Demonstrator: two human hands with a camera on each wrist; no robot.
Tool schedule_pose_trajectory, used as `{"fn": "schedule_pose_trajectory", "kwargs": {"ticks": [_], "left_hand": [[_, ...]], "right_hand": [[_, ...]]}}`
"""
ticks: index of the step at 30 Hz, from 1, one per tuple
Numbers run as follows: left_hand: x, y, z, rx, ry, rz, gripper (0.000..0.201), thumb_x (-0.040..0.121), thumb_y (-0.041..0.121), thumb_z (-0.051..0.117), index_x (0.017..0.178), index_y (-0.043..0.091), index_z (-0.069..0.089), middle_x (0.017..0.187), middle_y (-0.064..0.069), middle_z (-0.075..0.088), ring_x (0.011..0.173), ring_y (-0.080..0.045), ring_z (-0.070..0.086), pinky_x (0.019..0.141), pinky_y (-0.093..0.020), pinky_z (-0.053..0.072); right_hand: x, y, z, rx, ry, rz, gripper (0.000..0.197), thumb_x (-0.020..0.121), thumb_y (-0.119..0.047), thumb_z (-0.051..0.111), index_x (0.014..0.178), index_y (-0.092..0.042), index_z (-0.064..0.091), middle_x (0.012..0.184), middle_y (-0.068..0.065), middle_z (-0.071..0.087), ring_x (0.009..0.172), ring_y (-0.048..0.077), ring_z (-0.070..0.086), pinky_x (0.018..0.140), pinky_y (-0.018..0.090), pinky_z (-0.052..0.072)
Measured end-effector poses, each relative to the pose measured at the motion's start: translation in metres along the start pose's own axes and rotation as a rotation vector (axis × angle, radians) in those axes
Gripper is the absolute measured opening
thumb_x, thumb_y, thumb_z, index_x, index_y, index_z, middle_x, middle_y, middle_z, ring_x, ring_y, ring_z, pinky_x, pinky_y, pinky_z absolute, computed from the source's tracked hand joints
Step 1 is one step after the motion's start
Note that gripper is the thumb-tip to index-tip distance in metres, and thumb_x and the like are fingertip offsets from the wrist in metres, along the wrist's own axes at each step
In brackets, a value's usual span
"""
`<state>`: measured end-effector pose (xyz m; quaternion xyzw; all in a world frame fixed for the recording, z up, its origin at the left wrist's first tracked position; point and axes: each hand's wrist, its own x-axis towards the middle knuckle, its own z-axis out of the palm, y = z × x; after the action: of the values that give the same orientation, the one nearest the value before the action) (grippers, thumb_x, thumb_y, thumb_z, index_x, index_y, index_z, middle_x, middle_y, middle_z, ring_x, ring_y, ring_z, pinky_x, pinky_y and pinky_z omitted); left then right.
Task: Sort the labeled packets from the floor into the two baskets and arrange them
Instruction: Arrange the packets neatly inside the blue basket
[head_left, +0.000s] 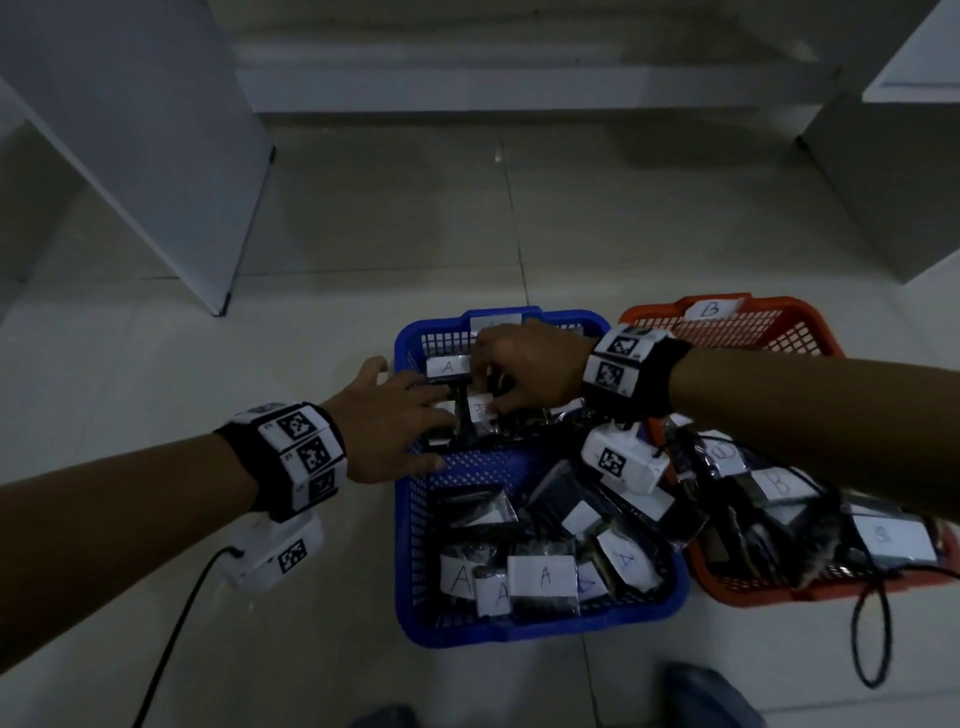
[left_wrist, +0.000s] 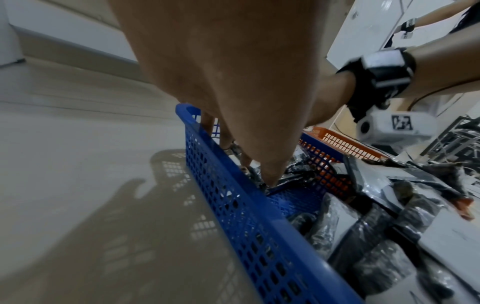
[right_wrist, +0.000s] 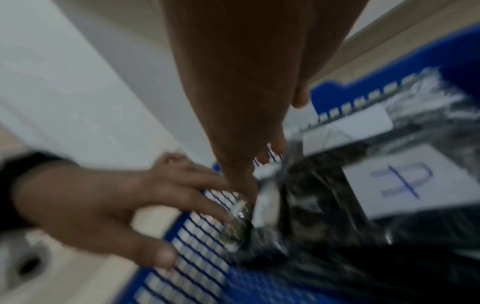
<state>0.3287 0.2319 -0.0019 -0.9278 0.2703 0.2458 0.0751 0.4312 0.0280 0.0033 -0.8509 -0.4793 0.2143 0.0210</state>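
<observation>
A blue basket (head_left: 410, 571) on the floor holds dark plastic packets with white labels marked A, a row at its near end (head_left: 543, 577) and a group at its far end (head_left: 448, 366). An orange basket (head_left: 810, 322) to its right carries a B tag and packets marked B (head_left: 779, 483). My left hand (head_left: 405, 421) reaches over the blue basket's left rim (left_wrist: 233, 195) and rests straight fingers on the far packets. My right hand (head_left: 519, 364) is curled over the same group and pinches an A packet (head_left: 480, 408). The right wrist view is blurred.
White cabinet panels stand at the left (head_left: 156, 156) and right (head_left: 883, 182) of the tiled floor. A black cable (head_left: 176, 623) trails from my left wrist and another loops on the floor (head_left: 872, 639) beside the orange basket. My knee (head_left: 701, 696) is at the bottom edge.
</observation>
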Motion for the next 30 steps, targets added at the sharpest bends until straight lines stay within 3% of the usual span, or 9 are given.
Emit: {"fn": "schedule_pose_trajectory", "kwargs": {"ticks": [2, 5, 8, 11, 17, 21, 26, 28, 30], "left_hand": [[-0.002, 0.001, -0.001, -0.024, 0.092, 0.018, 0.05, 0.097, 0.061, 0.042, 0.14, 0.036, 0.044, 0.151, 0.009, 0.036, 0.137, -0.019, 0.03, 0.106, -0.047, 0.016], [-0.006, 0.008, -0.003, -0.164, 0.223, 0.103, 0.029, 0.097, 0.051, 0.051, 0.119, 0.033, 0.057, 0.119, 0.013, 0.057, 0.11, -0.011, 0.052, 0.096, -0.037, 0.027], [-0.012, 0.027, -0.006, -0.426, 0.198, 0.215, 0.013, 0.094, 0.04, 0.062, 0.101, 0.03, 0.065, 0.093, 0.015, 0.067, 0.082, 0.001, 0.061, 0.083, -0.024, 0.046], [-0.021, 0.048, -0.003, -0.539, 0.062, 0.264, 0.012, 0.094, 0.04, 0.063, 0.1, 0.03, 0.066, 0.092, 0.016, 0.068, 0.079, 0.004, 0.061, 0.072, -0.012, 0.048], [-0.034, 0.076, 0.018, -0.596, 0.062, 0.25, 0.012, 0.091, 0.033, 0.064, 0.094, 0.021, 0.063, 0.083, 0.008, 0.066, 0.069, -0.005, 0.058, 0.063, -0.02, 0.047], [-0.034, 0.077, 0.015, -0.634, 0.058, 0.229, 0.008, 0.089, 0.029, 0.067, 0.093, 0.026, 0.061, 0.079, 0.014, 0.061, 0.066, 0.0, 0.055, 0.061, -0.011, 0.041], [-0.035, 0.076, 0.017, -0.632, 0.057, 0.235, 0.017, 0.087, 0.026, 0.068, 0.086, 0.033, 0.053, 0.073, 0.02, 0.052, 0.063, 0.006, 0.051, 0.06, -0.008, 0.037], [-0.036, 0.076, 0.016, -0.664, 0.061, 0.22, 0.012, 0.088, 0.028, 0.068, 0.087, 0.03, 0.056, 0.077, 0.018, 0.057, 0.066, 0.004, 0.054, 0.062, -0.011, 0.041], [-0.036, 0.071, 0.014, -0.663, 0.093, 0.162, 0.011, 0.09, 0.034, 0.067, 0.094, 0.026, 0.061, 0.085, 0.015, 0.064, 0.073, 0.0, 0.057, 0.067, -0.016, 0.046]], "right_hand": [[-0.011, 0.009, -0.009, 0.16, 0.029, 0.02, 0.02, 0.092, -0.035, 0.07, 0.101, -0.018, 0.066, 0.104, -0.003, 0.062, 0.084, 0.013, 0.058, 0.075, 0.034, 0.049], [-0.038, 0.017, -0.023, 0.284, 0.078, 0.045, 0.011, 0.094, -0.031, 0.069, 0.096, -0.02, 0.068, 0.098, -0.008, 0.068, 0.08, 0.004, 0.061, 0.069, 0.019, 0.045], [-0.07, 0.008, -0.022, 0.351, 0.088, 0.013, 0.008, 0.093, -0.027, 0.07, 0.095, -0.019, 0.068, 0.093, -0.008, 0.069, 0.079, 0.003, 0.063, 0.069, 0.013, 0.046], [-0.099, -0.018, -0.001, 0.309, -0.074, -0.061, 0.014, 0.093, -0.038, 0.067, 0.098, -0.025, 0.066, 0.096, -0.01, 0.065, 0.083, 0.003, 0.062, 0.075, 0.025, 0.055], [-0.13, -0.065, 0.052, -0.108, -0.059, -0.253, 0.041, 0.091, -0.063, 0.054, 0.108, -0.026, 0.061, 0.1, -0.007, 0.062, 0.093, 0.013, 0.056, 0.081, 0.036, 0.049], [-0.13, -0.065, 0.05, 0.057, -0.078, -0.22, 0.026, 0.089, -0.05, 0.063, 0.102, -0.029, 0.057, 0.098, -0.01, 0.063, 0.091, 0.011, 0.059, 0.081, 0.035, 0.051], [-0.122, -0.053, 0.021, 0.558, -0.227, -0.019, 0.012, 0.094, -0.017, 0.066, 0.106, -0.021, 0.064, 0.096, -0.006, 0.07, 0.084, 0.01, 0.068, 0.077, 0.028, 0.058], [-0.113, -0.041, 0.001, 0.612, -0.226, 0.025, 0.012, 0.096, -0.013, 0.063, 0.107, -0.018, 0.065, 0.099, -0.001, 0.071, 0.088, 0.013, 0.07, 0.081, 0.034, 0.06], [-0.096, -0.026, -0.017, 0.572, -0.157, 0.062, 0.012, 0.098, -0.013, 0.06, 0.107, -0.017, 0.064, 0.1, -0.003, 0.069, 0.091, 0.01, 0.068, 0.08, 0.028, 0.057]]}}
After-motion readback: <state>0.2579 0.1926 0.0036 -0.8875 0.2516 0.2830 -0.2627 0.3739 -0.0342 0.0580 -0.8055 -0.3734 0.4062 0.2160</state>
